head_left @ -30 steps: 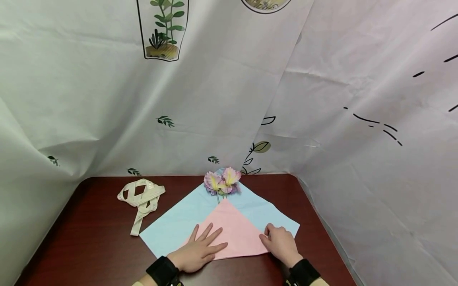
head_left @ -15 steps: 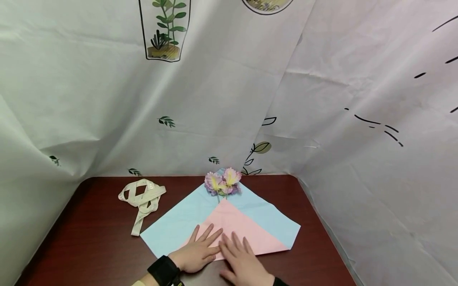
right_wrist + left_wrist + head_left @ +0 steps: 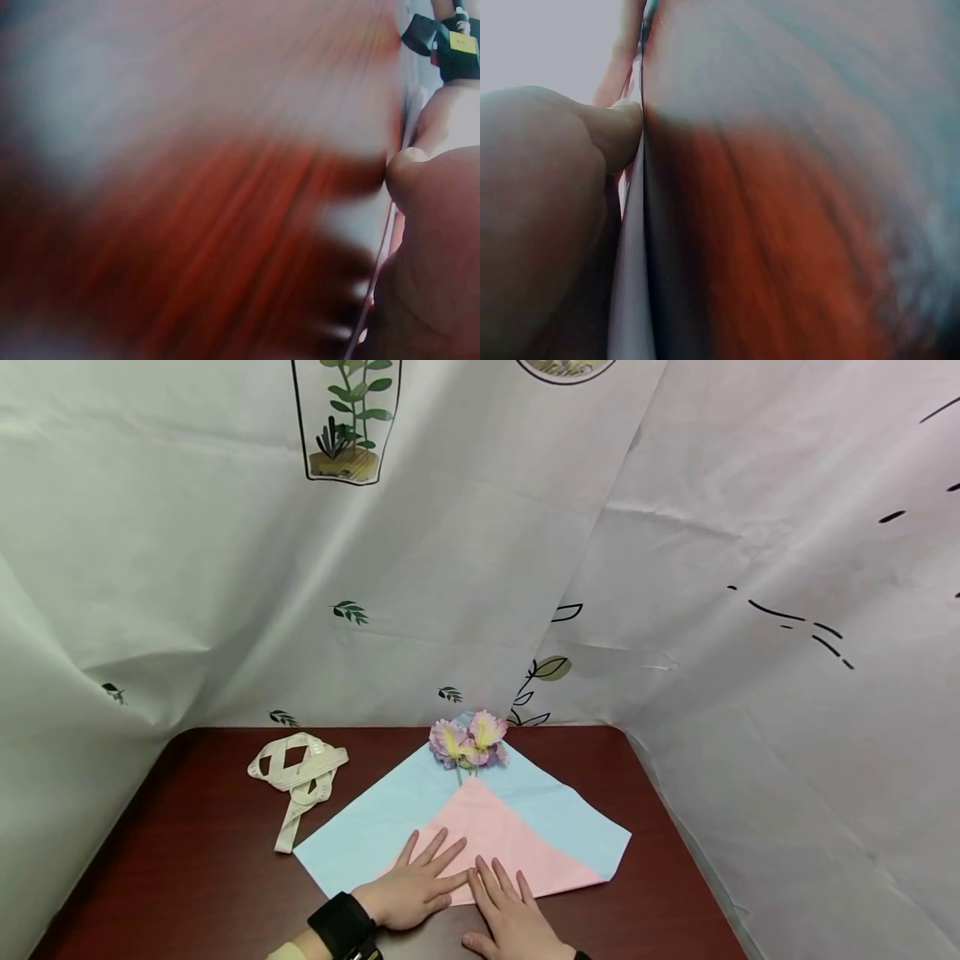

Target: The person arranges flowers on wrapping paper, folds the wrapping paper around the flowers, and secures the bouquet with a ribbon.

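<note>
A sheet of wrapping paper, light blue (image 3: 375, 827) on one face, lies on the table with its near part folded up into a pink triangle (image 3: 480, 827). My left hand (image 3: 412, 885) rests flat on the pink fold with spread fingers. Beside it, my right hand (image 3: 513, 918) lies with straight fingers on the fold's near edge, its fingertips close to the left hand's. Two pink and yellow artificial flowers (image 3: 468, 739) lie on the far corner of the paper, their stems running under the fold. In the wrist views the left thumb (image 3: 619, 135) and right thumb (image 3: 409, 169) show at table level.
A cream tape measure (image 3: 300, 772) lies loosely coiled at the table's back left. The dark red-brown table (image 3: 202, 860) ends against a white printed cloth (image 3: 247, 568) hanging behind and to the sides.
My right hand has let go of the fold's right side and moved left to the middle, its fingers now straight. The left hand stays in place. The fold's right corner now lies uncovered.
</note>
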Tool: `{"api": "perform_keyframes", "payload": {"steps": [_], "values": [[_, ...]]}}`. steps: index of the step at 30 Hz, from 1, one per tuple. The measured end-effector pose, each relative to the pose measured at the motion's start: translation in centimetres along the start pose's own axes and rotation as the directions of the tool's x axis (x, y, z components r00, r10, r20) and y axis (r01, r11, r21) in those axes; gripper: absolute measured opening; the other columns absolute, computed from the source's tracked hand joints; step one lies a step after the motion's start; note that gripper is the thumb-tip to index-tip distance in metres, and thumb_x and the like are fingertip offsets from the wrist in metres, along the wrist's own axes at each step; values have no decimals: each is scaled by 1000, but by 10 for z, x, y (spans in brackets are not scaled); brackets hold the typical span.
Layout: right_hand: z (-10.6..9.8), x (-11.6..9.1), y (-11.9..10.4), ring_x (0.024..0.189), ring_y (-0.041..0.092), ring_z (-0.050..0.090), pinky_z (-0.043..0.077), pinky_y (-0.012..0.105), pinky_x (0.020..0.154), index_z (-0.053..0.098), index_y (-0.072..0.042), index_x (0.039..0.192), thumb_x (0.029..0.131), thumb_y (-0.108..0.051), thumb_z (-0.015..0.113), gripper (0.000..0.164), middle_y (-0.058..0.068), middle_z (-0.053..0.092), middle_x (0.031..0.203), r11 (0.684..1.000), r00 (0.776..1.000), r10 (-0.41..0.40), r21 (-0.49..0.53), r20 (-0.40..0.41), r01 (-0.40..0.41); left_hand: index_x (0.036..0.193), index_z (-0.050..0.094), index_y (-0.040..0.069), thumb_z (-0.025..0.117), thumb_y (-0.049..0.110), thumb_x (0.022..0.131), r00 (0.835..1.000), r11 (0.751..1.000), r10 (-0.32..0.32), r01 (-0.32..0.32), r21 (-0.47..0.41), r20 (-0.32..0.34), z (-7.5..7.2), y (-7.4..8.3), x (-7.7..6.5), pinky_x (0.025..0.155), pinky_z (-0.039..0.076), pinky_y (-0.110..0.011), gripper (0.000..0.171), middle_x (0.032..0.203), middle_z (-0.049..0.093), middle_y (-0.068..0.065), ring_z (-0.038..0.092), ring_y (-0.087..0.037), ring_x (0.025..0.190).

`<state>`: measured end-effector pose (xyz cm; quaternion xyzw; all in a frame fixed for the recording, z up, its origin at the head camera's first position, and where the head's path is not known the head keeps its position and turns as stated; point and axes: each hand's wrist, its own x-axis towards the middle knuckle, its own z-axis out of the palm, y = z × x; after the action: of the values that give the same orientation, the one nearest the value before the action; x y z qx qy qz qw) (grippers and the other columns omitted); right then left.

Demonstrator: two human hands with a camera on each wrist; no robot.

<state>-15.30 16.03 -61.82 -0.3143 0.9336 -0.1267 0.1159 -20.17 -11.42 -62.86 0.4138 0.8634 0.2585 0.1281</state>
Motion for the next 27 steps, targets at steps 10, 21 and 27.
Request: {"api": "perform_keyframes", "payload": {"steps": [10, 21, 27], "values": [[-14, -22, 29, 167, 49, 18, 17, 82, 123, 34, -10, 175, 117, -53, 49, 75, 17, 22, 184, 992, 999, 46, 114, 18, -48, 175, 37, 39, 38, 47, 120, 1000, 1000, 10, -10, 13, -11, -5, 0, -8, 126, 2, -80, 55, 186, 17, -6, 1, -39, 172], [-38, -51, 89, 168, 52, 3, -2, 78, 126, 36, -11, 175, 120, -44, 45, 65, 18, 16, 185, 955, 977, 215, 207, 1, -211, 176, 34, 39, 42, 47, 120, 996, 999, 48, -47, 17, -78, -1, -36, -41, 118, -35, -28, 57, 187, 15, -8, -12, -30, 171], [-45, -53, 101, 169, 51, -2, -5, 78, 126, 32, -11, 176, 122, -41, 39, 63, 18, 10, 186, 941, 963, 268, 204, 31, -269, 175, 40, 31, 48, 43, 119, 998, 998, -11, 8, -63, -57, -18, -31, -56, 121, -33, -30, 58, 184, 17, -19, -11, -38, 170]]}}
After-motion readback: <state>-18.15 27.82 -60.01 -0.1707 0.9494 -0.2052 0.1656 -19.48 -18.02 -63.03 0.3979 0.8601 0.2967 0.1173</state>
